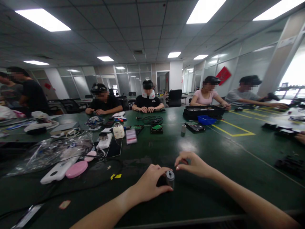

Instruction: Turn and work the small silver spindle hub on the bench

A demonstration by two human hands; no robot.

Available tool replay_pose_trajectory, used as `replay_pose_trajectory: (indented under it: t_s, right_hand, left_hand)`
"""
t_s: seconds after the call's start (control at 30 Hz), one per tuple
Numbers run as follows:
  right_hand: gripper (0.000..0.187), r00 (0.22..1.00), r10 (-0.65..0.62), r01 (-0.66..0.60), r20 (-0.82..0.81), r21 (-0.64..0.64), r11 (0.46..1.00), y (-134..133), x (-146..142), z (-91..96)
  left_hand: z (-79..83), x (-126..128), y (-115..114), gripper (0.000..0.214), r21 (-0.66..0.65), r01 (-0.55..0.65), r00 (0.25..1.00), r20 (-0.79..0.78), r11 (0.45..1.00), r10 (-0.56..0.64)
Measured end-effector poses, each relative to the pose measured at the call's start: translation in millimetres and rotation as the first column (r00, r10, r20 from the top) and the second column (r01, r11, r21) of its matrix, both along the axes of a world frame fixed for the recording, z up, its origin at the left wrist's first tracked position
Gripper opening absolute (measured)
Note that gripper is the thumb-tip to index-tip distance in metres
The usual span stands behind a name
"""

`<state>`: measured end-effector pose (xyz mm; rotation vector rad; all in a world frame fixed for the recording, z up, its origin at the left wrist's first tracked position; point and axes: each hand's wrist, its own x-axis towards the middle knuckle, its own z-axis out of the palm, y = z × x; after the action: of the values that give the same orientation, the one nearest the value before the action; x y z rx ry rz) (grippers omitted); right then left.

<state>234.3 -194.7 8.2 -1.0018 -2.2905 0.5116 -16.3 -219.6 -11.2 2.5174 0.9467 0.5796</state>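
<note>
My left hand [150, 182] has its thumb and fingers around a small silver metal cylinder [170, 180], which stands upright on the green table. Dark holes show in the cylinder's round top face. Just beyond it to the right, my right hand [190, 163] hovers with thumb and index fingertips drawn together near the cylinder's top. Anything between those fingertips is too small to make out. A second, similar cylinder [183, 128] stands farther off on the table.
On the left lie a clear plastic bag [59, 151], a pink round lid [76, 169], a white case [59, 170] and black cables. A blue tray [206, 120], a black drive-like box [195, 126] and a green circuit board [157, 127] lie farther back. Several people sit opposite.
</note>
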Motion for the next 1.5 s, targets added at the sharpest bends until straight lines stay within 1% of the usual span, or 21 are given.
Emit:
replay_pose_trajectory:
  t_s: [0.13,0.27,0.37,0.5,0.67,0.97,1.17,1.23,1.4,1.5]
  right_hand:
    - [0.016,0.999,0.038,-0.036,-0.031,0.053,0.998,-16,-27,-3.8]
    - [0.015,0.998,0.056,-0.054,-0.036,0.071,0.996,-18,-34,-9.3]
    - [0.020,0.998,0.048,-0.044,-0.043,0.088,0.995,-16,-34,-9.3]
    - [0.027,0.999,0.023,-0.017,-0.049,0.111,0.994,-16,-31,-6.3]
    - [0.026,0.999,0.048,-0.047,-0.009,0.109,0.993,-14,-27,-6.5]
    - [0.023,0.996,0.085,-0.085,0.003,0.113,0.990,-17,-27,-7.5]
    - [0.024,0.992,0.103,-0.101,-0.074,0.027,0.994,-18,-27,-8.4]
    - [0.025,0.990,0.106,-0.105,-0.091,0.021,0.994,-17,-28,-9.1]
    - [0.026,0.989,0.082,-0.078,-0.127,0.036,0.996,-15,-29,-9.7]
    - [0.031,0.986,0.003,0.004,-0.164,0.045,0.999,-6,-22,-12.0]
  left_hand:
    - [-2.6,1,1,0.046,0.020,-0.010,1.000,-0.023,1.000,0.010]
    - [-2.1,1,1,0.042,0.032,0.008,1.000,-0.017,0.999,-0.007]
    - [-1.6,1,0,0.042,0.033,0.015,1.000,-0.014,0.999,-0.014]
    - [-3.9,0,1,0.047,0.041,-0.008,1.000,-0.022,0.999,0.009]
    - [-4.3,0,2,0.045,0.048,0.002,0.999,-0.035,0.999,-0.001]
    - [-2.7,1,1,0.046,0.039,0.022,1.000,-0.012,0.999,-0.022]
    - [-5.2,1,2,0.046,0.032,0.003,1.000,-0.016,0.999,-0.002]
    - [-4.4,1,2,0.047,0.035,0.009,1.000,-0.018,0.999,-0.009]
    - [-2.9,1,1,0.047,0.035,0.017,1.000,-0.011,0.999,-0.017]
    - [-2.9,0,1,0.051,0.036,0.007,1.000,-0.010,0.999,-0.006]
